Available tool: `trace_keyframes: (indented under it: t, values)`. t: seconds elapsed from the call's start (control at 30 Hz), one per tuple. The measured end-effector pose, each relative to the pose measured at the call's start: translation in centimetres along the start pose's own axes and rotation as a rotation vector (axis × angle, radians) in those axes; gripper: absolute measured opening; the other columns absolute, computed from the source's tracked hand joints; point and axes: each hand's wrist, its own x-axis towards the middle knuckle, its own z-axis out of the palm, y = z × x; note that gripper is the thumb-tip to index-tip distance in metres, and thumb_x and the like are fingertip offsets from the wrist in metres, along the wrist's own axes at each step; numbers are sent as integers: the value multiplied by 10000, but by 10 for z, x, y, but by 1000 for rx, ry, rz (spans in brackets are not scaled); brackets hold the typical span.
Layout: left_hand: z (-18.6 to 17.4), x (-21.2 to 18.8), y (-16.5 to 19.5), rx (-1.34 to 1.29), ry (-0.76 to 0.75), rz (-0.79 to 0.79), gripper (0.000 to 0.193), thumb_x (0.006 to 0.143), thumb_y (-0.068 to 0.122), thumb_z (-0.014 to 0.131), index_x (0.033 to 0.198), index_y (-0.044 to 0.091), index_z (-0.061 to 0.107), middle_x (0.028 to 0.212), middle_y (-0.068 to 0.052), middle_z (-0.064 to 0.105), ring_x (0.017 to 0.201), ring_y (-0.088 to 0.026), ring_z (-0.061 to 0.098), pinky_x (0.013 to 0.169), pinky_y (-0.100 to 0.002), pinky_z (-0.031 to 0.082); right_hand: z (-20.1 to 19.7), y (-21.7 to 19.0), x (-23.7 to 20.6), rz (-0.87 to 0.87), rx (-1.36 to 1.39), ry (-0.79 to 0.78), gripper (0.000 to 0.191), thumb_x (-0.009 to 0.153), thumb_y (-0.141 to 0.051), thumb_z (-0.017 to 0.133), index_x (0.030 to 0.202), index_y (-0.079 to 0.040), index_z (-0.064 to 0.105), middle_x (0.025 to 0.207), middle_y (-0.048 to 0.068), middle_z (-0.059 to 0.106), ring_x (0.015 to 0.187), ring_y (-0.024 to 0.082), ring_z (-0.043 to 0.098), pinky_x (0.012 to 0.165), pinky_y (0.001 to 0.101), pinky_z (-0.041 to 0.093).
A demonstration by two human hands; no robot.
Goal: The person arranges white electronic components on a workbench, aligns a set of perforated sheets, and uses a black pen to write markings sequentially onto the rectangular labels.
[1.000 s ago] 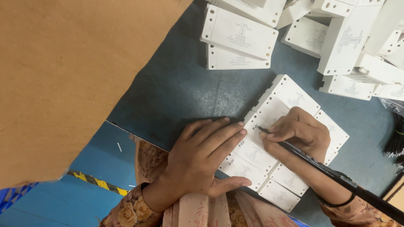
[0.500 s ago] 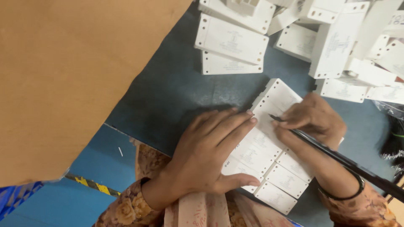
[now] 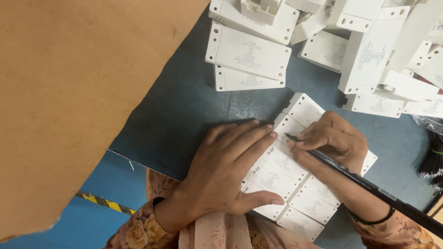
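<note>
Nearby, cardboard sheet [image 3: 78,101] beside white boxes [image 3: 360,50].

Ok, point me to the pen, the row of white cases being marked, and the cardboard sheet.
pen [image 3: 350,174], head view, on the middle of its black barrel.
row of white cases [image 3: 282,171], head view, on one case's flat top.
cardboard sheet [image 3: 78,92], head view, on its brown face.

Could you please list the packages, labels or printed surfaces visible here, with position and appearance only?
Row of white plastic casings: centre of the blue-grey mat, side by side, grey print and small handwritten marks; left hand flat on them, right hand pressing a black pen to one.
Loose white casings: heaped at top right, rectangular, grey print.
Brown cardboard sheet: left, plain.
Yellow-black hazard tape: blue floor, lower left.
</note>
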Motion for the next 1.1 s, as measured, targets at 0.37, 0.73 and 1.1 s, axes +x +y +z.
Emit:
trace_keyframes:
  t: [0.37,0.73,1.1]
  values:
    - [1,-1,-2,-8,-6,2,921,902,744,569,1443,-2,587,1497,-152,593,1443,-302,534,1197,-463,357,0,4,1,-30,30,-12,162,780,78,799,830,-39,699,992,77,641,965,136,690,828,257,624]
    - [1,1,-3,5,-4,9,924,900,748,567,1445,2,588,1488,-146,601,1439,-297,540,1192,-462,362,-2,6,2,-19,-7,-19,181,753,73,815,793,-48,687,960,70,644,934,133,700,801,251,642]
    - [0,2,-2,-3,9,15,910,898,734,587,1443,5,590,1489,-138,600,1431,-294,546,1190,-452,368,-2,4,1,-8,47,6,169,788,91,789,823,-37,685,985,81,635,970,138,689,837,261,615]
